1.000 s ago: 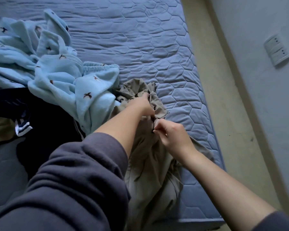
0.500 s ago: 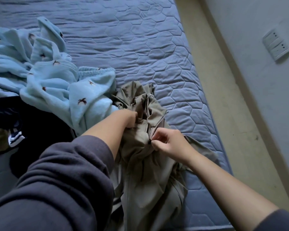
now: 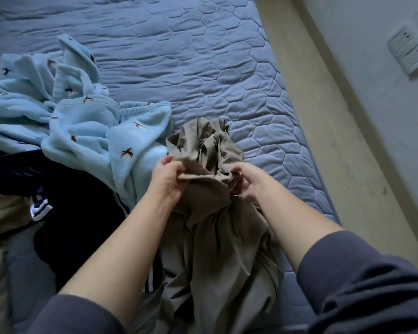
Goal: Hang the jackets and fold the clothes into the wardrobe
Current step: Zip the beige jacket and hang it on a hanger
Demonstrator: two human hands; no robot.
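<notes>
Both hands clamped on olive-grey garment point(image 3: 210, 249), bunched up on blue quilted mattress point(image 3: 203, 56). Left hand point(image 3: 167, 180) fingers curled round a fold at its top edge; right hand point(image 3: 247, 182) pinches fabric just right of that, hands near each other. Rest of garment trails from grip toward the person. Light blue fleece clothes point(image 3: 82, 131) just left of grip, dark navy garment point(image 3: 70, 213) left and nearer the person

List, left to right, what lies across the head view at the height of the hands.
In order: dark navy garment → light blue fleece → left hand → olive garment → right hand → blue quilted mattress → beige floor → grey wall.
</notes>
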